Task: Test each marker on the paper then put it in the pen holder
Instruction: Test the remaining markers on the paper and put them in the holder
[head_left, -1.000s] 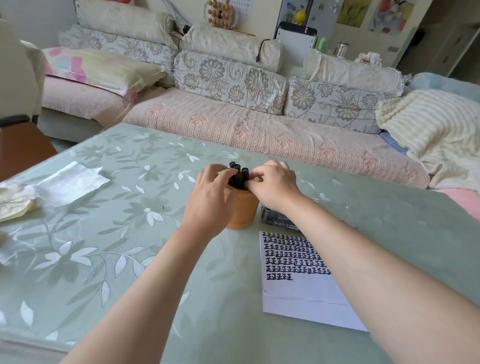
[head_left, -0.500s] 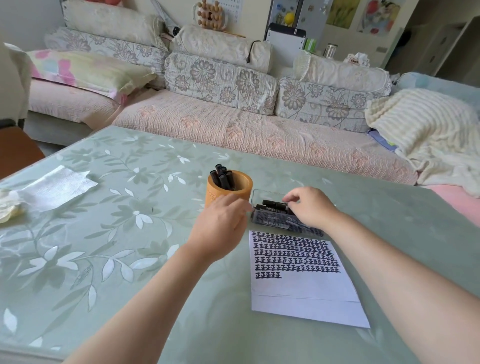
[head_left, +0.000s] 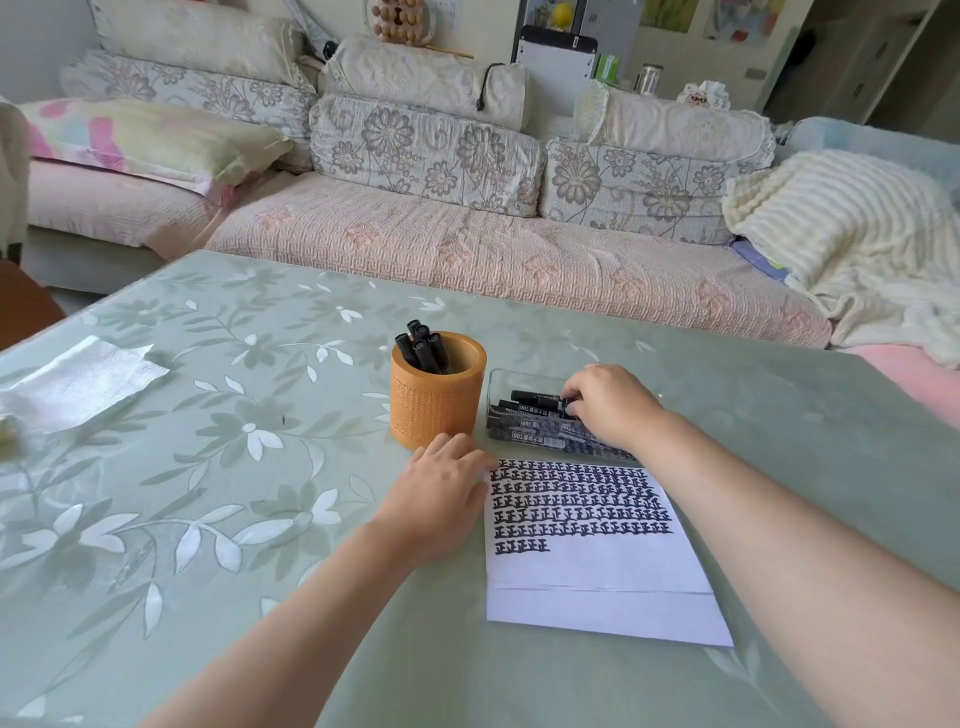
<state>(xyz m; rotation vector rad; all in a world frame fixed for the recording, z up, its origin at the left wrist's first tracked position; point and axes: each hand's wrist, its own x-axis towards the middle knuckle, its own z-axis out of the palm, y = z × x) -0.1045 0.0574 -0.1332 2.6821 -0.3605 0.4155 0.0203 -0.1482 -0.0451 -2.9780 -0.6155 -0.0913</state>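
An orange pen holder (head_left: 438, 402) stands mid-table with several black markers (head_left: 423, 349) in it. To its right a clear plastic box (head_left: 496, 382) holds several more black markers (head_left: 530, 415). My right hand (head_left: 608, 402) reaches into that box and its fingers pinch the end of a black marker (head_left: 535, 399). A white paper (head_left: 597, 577) covered with rows of black marks lies in front of the box. My left hand (head_left: 439, 499) rests with relaxed fingers on the table at the paper's top left corner, just in front of the holder.
The table has a green flowered cover (head_left: 234, 467). A white tissue (head_left: 78, 382) lies at its far left. A sofa (head_left: 467, 249) with cushions and a cream blanket (head_left: 857, 244) runs along the table's far side.
Both hands left the pen holder. My right hand moved right into the marker box and took hold of a marker. My left hand came down to the paper's corner.
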